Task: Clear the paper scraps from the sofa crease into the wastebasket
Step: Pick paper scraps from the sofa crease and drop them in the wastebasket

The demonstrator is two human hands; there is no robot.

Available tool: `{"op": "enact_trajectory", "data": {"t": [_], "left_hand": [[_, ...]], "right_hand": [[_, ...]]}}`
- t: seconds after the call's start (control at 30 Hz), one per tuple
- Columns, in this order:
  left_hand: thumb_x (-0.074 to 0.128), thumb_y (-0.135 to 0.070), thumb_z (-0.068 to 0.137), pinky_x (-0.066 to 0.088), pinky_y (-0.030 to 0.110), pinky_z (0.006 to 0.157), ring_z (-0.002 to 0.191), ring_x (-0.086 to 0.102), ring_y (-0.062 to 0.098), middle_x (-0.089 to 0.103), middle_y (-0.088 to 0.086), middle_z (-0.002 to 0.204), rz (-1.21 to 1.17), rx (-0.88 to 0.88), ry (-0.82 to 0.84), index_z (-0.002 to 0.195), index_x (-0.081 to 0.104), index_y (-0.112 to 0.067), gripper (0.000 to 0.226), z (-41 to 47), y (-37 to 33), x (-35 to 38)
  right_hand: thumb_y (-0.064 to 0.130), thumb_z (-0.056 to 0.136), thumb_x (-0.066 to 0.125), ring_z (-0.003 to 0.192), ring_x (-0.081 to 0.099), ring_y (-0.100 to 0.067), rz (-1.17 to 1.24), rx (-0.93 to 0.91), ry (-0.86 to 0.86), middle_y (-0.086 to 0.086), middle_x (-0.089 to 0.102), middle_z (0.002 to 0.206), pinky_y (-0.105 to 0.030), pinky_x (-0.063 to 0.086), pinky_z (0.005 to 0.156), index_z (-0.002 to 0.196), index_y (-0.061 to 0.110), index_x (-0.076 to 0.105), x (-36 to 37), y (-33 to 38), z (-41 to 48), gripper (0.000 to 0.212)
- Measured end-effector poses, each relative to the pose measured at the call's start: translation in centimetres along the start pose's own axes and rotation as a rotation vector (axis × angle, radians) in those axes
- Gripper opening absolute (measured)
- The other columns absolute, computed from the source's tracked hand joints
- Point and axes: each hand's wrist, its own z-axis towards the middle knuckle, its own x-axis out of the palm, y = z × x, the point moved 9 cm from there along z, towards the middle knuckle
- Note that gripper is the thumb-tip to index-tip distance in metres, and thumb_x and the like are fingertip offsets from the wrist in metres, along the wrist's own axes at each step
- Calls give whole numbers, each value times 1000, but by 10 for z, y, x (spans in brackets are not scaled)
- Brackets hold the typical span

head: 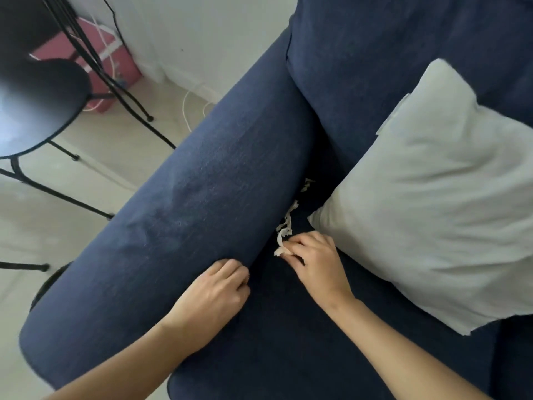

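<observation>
1. Head view: the left hand [215, 287] presses against the inner side of the navy sofa armrest [184, 215], its fingers [230, 268] curled over the fabric at the crease [259, 255]. This looks meant to push the armrest aside and widen the gap so the paper can be reached.
2. The right hand [315, 262] lies on the seat cushion [288, 327], at 3 o'clock from the left hand. Its fingers [294, 249] are nearly closed, pinching the near end of a white paper strip.
3. The paper scraps [285, 226] run along the crease toward 12 o'clock from the right hand; more bits show farther up.
4. A grey pillow [432, 197] rests on the seat at 2 o'clock, just beside the right hand.
5. No wastebasket can be identified in this view.
</observation>
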Motion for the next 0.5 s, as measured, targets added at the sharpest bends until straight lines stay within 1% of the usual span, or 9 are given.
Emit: {"op": "enact_trajectory", "data": {"t": [0.07, 0.13, 0.17, 0.27, 0.4, 0.5], "left_hand": [[68, -9, 86, 44, 31, 86, 92, 55, 22, 60, -1, 99, -129, -71, -137, 91, 71, -17, 10, -8, 16, -36], [65, -17, 93, 44, 32, 83, 92, 57, 21, 61, -4, 102, -227, -186, -273, 95, 73, -19, 9, -22, 37, -70], [62, -24, 96, 46, 34, 82, 92, 58, 20, 62, -6, 103, -262, -260, -322, 95, 75, -21, 13, -31, 50, -83], [56, -34, 98, 49, 39, 81, 95, 58, 18, 62, -8, 106, -312, -449, -434, 97, 78, -24, 24, -65, 88, -112], [60, -33, 95, 46, 40, 88, 98, 58, 17, 60, -8, 107, -337, -617, -548, 101, 78, -22, 22, -121, 138, -133], [62, -34, 94, 46, 40, 87, 97, 58, 18, 62, -5, 104, -325, -739, -616, 101, 79, -18, 24, -171, 177, -136]], "right_hand": [[15, 80, 87, 91, 61, -13, 4, -30, -32, 11, 73, 94, -35, 49, 85, 100, 18, 81, -25, 10, 7, 21], [17, 84, 83, 91, 59, -10, 16, -69, -55, 13, 72, 94, -32, 47, 87, 99, 19, 81, -46, 26, 17, 16], [18, 86, 81, 91, 60, -11, 21, -93, -69, 13, 71, 93, -33, 47, 87, 99, 19, 80, -56, 36, 23, 13], [23, 89, 78, 87, 60, -11, 43, -158, -98, 15, 68, 91, -34, 47, 88, 98, 21, 79, -75, 73, 45, 9], [27, 89, 80, 85, 61, -10, 52, -254, -121, 15, 67, 89, -32, 46, 87, 95, 22, 78, -78, 139, 77, 9], [28, 89, 78, 84, 63, -13, 68, -323, -99, 13, 68, 87, -35, 46, 86, 94, 22, 76, -58, 195, 96, 8]]}}
